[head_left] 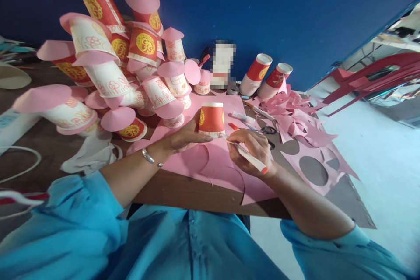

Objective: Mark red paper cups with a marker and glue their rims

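Observation:
A red paper cup (211, 118) with gold emblems stands upside down in my left hand (187, 134), whose thumb lies along the cup's lower rim. The fingers behind the cup are hidden. In my right hand (251, 148) is a white marker pen (247, 157) with an orange-red end, its tip at the white band near the cup's rim. Faint drawn marks show on that band. Under both hands spreads pink paper (187, 162) with round outlines. An orange-red pen cap (233, 126) lies just beyond my right hand.
Paper cups with pink cone tops (144, 48) are piled at the left. Stacked cups (257, 72) lean by the blue wall (295, 13). Pink scraps (295, 113), scissors (268, 130) and a glue tube (243, 117) lie at the right. A red chair (377, 70) stands beyond.

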